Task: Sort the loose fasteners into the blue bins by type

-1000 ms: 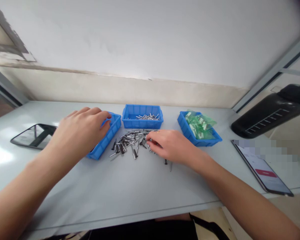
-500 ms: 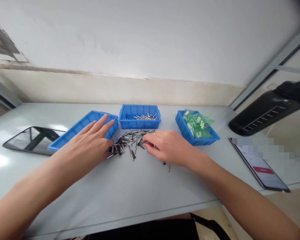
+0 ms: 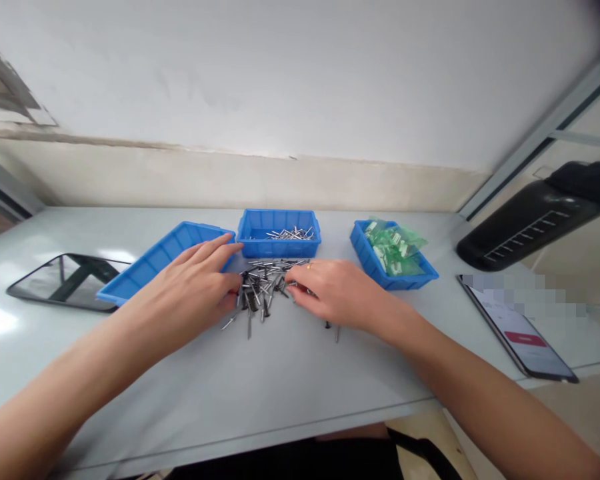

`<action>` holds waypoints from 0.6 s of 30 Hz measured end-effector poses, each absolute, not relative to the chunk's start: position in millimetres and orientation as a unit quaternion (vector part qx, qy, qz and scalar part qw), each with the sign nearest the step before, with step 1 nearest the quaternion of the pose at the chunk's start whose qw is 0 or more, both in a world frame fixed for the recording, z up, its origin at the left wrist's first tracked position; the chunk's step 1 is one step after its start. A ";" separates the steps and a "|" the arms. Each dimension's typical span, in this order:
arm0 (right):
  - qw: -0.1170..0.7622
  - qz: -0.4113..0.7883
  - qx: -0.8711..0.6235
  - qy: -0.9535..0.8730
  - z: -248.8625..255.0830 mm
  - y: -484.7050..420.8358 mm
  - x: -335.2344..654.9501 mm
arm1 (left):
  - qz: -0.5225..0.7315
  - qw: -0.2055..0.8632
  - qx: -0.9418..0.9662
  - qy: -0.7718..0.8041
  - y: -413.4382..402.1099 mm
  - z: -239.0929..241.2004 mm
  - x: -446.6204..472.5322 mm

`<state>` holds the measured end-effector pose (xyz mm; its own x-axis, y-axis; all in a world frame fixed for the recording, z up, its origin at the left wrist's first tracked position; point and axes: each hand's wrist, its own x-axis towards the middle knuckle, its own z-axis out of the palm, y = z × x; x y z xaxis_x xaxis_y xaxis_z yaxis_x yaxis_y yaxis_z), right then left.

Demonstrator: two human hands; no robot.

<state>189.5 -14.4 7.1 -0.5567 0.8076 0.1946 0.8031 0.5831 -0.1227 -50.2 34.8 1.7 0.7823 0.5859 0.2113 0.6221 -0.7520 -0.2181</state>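
Observation:
A loose pile of thin metal fasteners [image 3: 263,287], some silver and some black, like screws or rivets, lies on the table between my hands. My left hand [image 3: 203,277] is at the pile's left side, fingers stretched out and thumb touching the pieces. Over the pile's right side my right hand [image 3: 330,290] is curled, with silver pieces showing between fingers and thumb. Behind the pile stands a blue bin [image 3: 280,249] with silver fasteners inside. A second, longer blue bin [image 3: 155,263] is partly hidden behind my left hand.
At the right, a blue bin [image 3: 400,283] holds green plastic packets [image 3: 393,247]. Beyond it are a black bottle [image 3: 530,220] and a phone [image 3: 520,333] near the table's edge. A black-framed glossy panel [image 3: 65,280] lies at the left. A wall closes off the back.
My left hand has moved to the right, and the left part of the pile has shifted with it, closer to my right hand. My right hand has hardly moved.

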 end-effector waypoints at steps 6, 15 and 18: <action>0.110 0.004 -0.453 -0.885 5.8 -13.2 190.4 | -0.071 0.230 -0.881 -0.408 27.8 31.4 -49.6; 0.097 0.013 -0.457 -0.884 4.4 -13.4 191.4 | 0.063 0.289 -0.806 -0.513 20.1 46.3 -53.5; 0.114 0.008 -0.454 -0.883 4.4 -13.4 191.4 | 0.018 0.315 -0.805 -0.502 21.9 43.6 -56.5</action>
<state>191.4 -13.4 4.4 -0.5612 0.8046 0.1940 0.8009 0.5871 -0.1183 -56.5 21.9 43.6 0.4952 0.8201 0.2869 0.7972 -0.2975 -0.5254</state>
